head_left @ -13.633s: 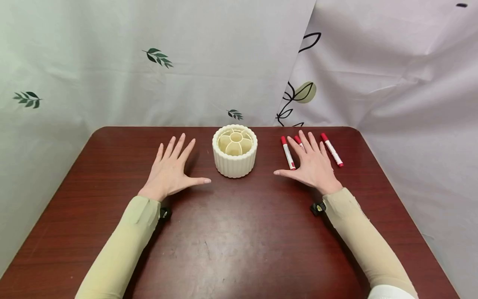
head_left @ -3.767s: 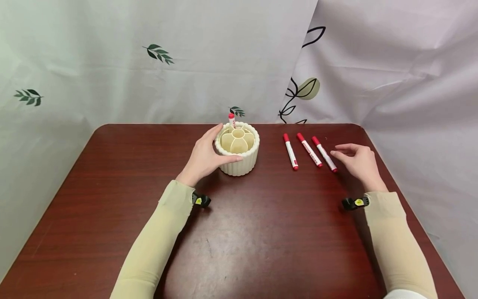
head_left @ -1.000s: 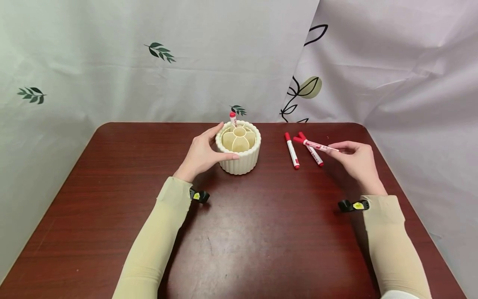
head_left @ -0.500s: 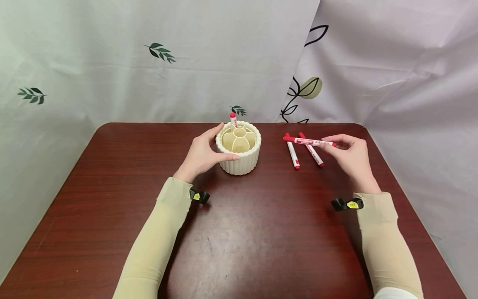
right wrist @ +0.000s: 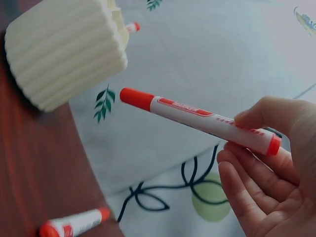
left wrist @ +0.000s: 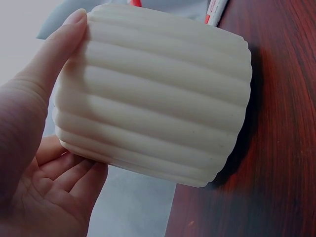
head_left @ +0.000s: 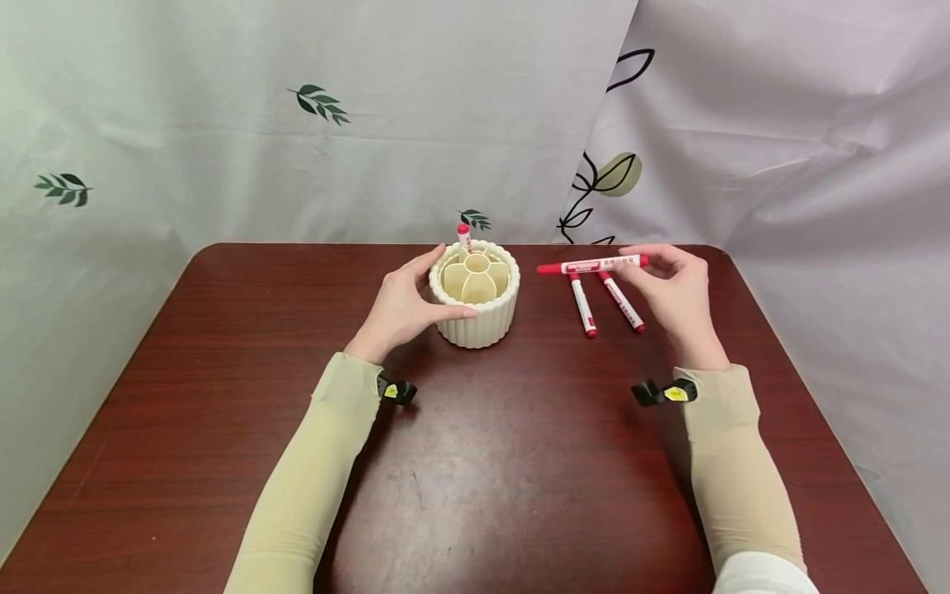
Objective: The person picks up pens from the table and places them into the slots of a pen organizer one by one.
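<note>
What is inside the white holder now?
One red-capped marker stands in a back compartment of the holder; only its top shows. The other compartments look empty, though their bottoms are partly hidden.

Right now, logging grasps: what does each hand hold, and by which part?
The right hand pinches a red-capped white marker near its tail end. The left hand grips the cream ribbed round holder by its side wall.

**Cream, red and dark wood**

You see a cream ribbed holder [head_left: 475, 309] on a reddish-brown wood-grain desk [head_left: 460, 462], white markers with red caps [head_left: 591, 266], pale green sleeves [head_left: 297, 495], and whitish curtains printed with green leaves [head_left: 317, 102].
</note>
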`<state>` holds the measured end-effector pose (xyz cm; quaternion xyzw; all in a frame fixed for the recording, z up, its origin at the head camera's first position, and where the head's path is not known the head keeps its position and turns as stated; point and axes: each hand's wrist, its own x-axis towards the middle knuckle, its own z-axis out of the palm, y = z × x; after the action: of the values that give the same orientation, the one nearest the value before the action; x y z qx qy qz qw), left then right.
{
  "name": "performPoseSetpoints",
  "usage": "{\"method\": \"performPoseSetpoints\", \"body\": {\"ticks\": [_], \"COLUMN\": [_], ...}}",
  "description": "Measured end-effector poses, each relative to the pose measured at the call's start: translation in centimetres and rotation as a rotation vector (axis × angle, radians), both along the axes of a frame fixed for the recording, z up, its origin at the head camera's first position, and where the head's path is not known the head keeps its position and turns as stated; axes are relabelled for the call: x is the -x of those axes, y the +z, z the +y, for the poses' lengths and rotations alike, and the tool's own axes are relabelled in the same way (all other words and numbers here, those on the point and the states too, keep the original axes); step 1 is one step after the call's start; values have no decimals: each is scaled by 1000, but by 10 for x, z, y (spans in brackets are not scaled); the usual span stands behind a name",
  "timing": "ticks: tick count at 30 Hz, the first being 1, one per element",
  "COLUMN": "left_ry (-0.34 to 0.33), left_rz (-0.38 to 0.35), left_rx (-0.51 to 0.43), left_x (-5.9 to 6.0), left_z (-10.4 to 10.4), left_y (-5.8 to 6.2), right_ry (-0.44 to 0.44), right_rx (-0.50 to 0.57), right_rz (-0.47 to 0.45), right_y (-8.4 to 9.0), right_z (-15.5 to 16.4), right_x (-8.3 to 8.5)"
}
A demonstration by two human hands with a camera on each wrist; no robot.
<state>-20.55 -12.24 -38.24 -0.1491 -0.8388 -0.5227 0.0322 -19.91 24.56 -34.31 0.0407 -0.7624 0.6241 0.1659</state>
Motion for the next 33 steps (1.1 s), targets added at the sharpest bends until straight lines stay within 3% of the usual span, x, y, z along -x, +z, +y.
{"method": "performPoseSetpoints", "body": {"ticks": [6,11,22,28,33], "left_ry": [4,2,-3,-4,-2], "left_rz": [1,3,0,2,4], "left_rx": [2,-2,-12,-1,0], "left_x": [-1,0,0,0,0], "left_z": [1,1,0,0,0], "left_y": [0,0,0,1,1], "right_ry": [74,122,163,173,174], "right_rx": [221,285,275,249,160], "right_rz": [82,153,195,186,167], "right_y": [17,34,68,75,75], "right_z": [-18,-33,-61,-74,-84], "right_x": [9,19,37,48,54]}}
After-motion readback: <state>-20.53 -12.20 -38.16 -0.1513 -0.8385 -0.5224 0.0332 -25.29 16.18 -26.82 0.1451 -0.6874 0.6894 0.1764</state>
